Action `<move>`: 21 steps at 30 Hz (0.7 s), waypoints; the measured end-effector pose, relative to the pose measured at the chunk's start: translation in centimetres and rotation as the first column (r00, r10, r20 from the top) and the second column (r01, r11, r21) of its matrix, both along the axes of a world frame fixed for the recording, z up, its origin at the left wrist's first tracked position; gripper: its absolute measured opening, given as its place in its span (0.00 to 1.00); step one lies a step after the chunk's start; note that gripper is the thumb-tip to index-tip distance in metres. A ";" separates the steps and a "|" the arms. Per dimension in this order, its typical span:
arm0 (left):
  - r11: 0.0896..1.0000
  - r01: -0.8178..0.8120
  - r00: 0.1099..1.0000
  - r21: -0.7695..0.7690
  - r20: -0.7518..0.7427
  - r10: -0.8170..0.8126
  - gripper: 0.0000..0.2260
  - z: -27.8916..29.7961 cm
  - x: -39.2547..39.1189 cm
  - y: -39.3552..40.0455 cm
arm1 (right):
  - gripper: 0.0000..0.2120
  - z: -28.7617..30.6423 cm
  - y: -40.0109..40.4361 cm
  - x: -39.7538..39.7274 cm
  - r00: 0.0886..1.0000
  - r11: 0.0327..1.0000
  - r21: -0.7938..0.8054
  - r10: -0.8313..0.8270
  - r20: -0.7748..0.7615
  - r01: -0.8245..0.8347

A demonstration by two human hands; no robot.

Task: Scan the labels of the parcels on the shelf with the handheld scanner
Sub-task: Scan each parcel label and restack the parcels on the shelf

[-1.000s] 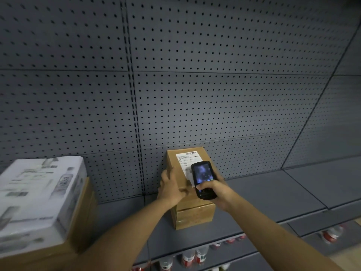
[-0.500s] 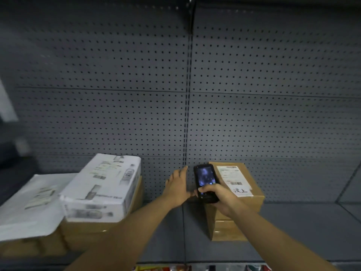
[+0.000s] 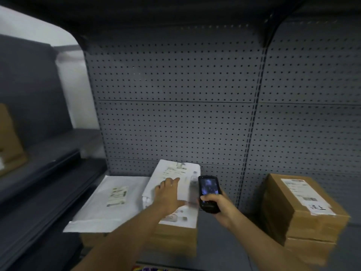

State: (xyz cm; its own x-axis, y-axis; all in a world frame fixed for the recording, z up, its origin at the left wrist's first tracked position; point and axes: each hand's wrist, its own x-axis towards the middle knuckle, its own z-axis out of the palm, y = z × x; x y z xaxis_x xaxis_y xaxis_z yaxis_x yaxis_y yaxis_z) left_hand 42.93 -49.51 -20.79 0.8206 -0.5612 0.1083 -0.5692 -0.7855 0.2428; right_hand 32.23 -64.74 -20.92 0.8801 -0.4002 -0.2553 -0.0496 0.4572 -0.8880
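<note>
In the head view, the handheld scanner (image 3: 208, 192) is gripped low and just right of centre by the right hand (image 3: 221, 207), whose fingers are curled round its lower body, the lit screen being turned toward the camera. The left hand (image 3: 168, 194) is laid flat, fingers straight and slightly apart, on the white parcel (image 3: 175, 184) at lower centre, which is stacked on a brown carton (image 3: 175, 241) beside a white mailer bag (image 3: 109, 202) at lower left. A labelled brown parcel (image 3: 304, 212) is seen well apart at lower right on the grey shelf (image 3: 224, 241).

A shop or store room: grey metal shelf (image 3: 224, 227) with a dotted grey back wall (image 3: 175, 124), holding labelled brown cardboard boxes (image 3: 304, 218).
</note>
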 end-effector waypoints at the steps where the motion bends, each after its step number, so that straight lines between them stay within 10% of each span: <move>1: 1.000 0.003 1.000 -0.003 -0.004 -0.003 0.40 -0.1 0.7 1.3 | 0.27 -0.2 1.0 0.6 1.000 1.000 0.006 -0.013 0.000 0.013; 21: 0.996 -0.085 0.919 -0.035 -0.388 0.065 0.58 -1.5 5.5 6.0 | 0.33 -2.7 5.0 2.6 0.990 0.984 -0.131 -0.128 -0.066 0.119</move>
